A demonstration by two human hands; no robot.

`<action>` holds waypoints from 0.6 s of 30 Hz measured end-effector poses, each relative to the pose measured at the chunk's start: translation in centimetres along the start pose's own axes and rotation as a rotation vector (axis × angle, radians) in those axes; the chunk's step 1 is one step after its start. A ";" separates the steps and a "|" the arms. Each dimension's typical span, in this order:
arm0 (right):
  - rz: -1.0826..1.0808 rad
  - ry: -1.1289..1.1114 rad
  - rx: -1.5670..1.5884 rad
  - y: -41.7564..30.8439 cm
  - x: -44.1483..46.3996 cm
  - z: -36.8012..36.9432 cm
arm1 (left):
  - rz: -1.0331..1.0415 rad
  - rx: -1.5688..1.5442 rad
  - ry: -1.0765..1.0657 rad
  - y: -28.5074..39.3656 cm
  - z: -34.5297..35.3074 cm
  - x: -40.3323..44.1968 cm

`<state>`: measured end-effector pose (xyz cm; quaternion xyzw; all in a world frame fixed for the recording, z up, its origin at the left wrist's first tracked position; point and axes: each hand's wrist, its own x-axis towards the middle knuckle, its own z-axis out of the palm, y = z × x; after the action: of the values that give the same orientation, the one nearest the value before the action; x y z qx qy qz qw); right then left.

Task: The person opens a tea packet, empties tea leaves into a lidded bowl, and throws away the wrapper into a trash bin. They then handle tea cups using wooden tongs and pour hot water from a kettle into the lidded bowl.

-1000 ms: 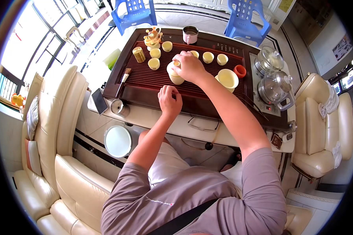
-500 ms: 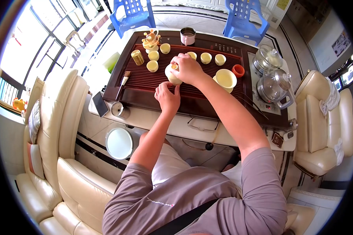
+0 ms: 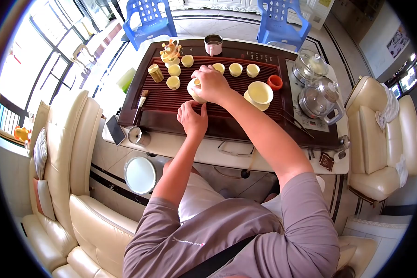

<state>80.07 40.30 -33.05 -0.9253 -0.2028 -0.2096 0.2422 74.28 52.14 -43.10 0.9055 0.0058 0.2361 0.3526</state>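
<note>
A rounded cream teapot [image 3: 193, 88] stands on the slatted tea tray [image 3: 151, 100], largely covered by my hands. My right hand [image 3: 211, 85] is closed over its top and near side, hiding most of the lid. Below it, my left hand [image 3: 193, 119] has bent fingers at the pot's base, with thumb and fingers partly wrapped round the near side. Small cream cups stand beyond, among them one cup [image 3: 173, 82] to the left and another [image 3: 236, 69] to the right. A larger cream bowl-like cup [image 3: 260, 93] sits right of my right forearm.
A brush [image 3: 142, 101], a gold canister [image 3: 155, 72] and an ornament [image 3: 171, 49] are on the left. A pink mug [image 3: 213, 45] stands behind. To the right are a red cup [image 3: 274, 82], tongs [image 3: 297, 122] and a glass kettle [image 3: 318, 99]. A phone [image 3: 115, 129] lies at the left edge.
The whole view has shifted slightly, so the table appears a little further left and up. Both hands stay at the teapot in nearly the same pose.
</note>
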 end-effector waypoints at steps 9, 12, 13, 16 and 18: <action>0.004 0.027 -0.014 -0.4 -0.3 -0.8 | 0.030 0.058 0.005 -0.5 0.0 -0.2; -0.087 0.302 0.077 -0.9 -1.4 -1.5 | 0.049 0.045 0.013 -0.6 0.0 -0.3; -0.083 0.304 0.075 -1.0 -2.2 -2.0 | 0.060 0.036 0.023 -0.5 0.0 -0.4; -0.157 0.424 0.187 -1.6 -5.7 -3.8 | 0.087 0.015 0.047 -0.8 -0.1 -0.5; -0.147 0.472 0.225 -1.4 -9.1 -4.4 | 0.130 -0.018 0.076 -1.0 -0.2 -0.5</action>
<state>70.57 36.61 -33.47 -0.8009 -0.2297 -0.4126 0.3682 73.90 52.89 -43.83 0.8910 -0.0418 0.2929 0.3443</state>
